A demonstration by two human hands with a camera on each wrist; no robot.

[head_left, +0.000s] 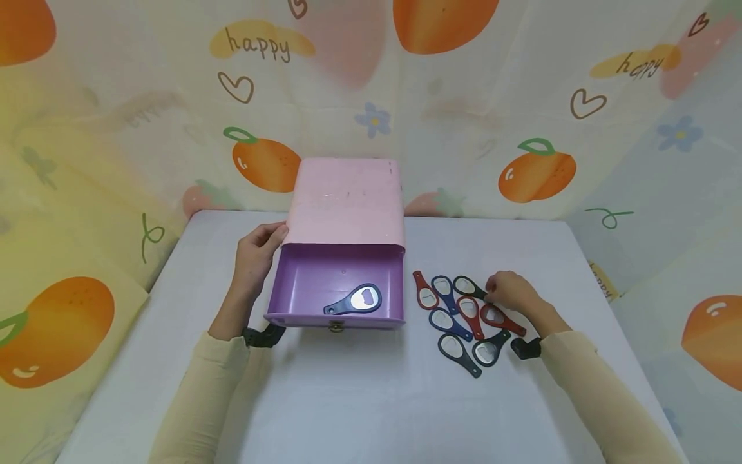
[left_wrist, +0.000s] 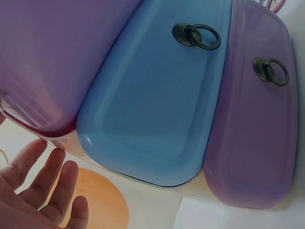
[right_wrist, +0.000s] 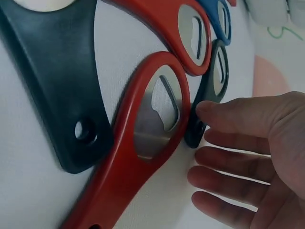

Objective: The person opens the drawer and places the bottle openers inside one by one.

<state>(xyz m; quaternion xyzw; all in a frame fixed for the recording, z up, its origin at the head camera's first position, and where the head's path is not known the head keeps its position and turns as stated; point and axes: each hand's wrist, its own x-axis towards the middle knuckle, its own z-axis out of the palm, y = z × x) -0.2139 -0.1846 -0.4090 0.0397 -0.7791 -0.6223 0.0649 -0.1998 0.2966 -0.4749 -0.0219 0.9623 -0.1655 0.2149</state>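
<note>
My left hand (head_left: 255, 248) rests against the left side of a pink drawer cabinet (head_left: 348, 200), its fingers (left_wrist: 57, 176) nearly straight at the edge in the left wrist view. The purple top drawer (head_left: 313, 267) is pulled out, and one dark blue bottle opener (head_left: 355, 299) lies inside it. To the right, my right hand (head_left: 513, 291) pinches the handle end of a black bottle opener (head_left: 466, 287) between thumb and fingers. That opener lies at the far edge of a group, close to a red bottle opener (right_wrist: 147, 124).
Several more red, blue and black bottle openers, such as a black one (head_left: 458, 353), lie on the white table (head_left: 348, 399) right of the drawer. Below the open drawer are a blue drawer (left_wrist: 152, 105) and another purple drawer (left_wrist: 252, 124), both closed with ring pulls. A printed cloth hangs behind.
</note>
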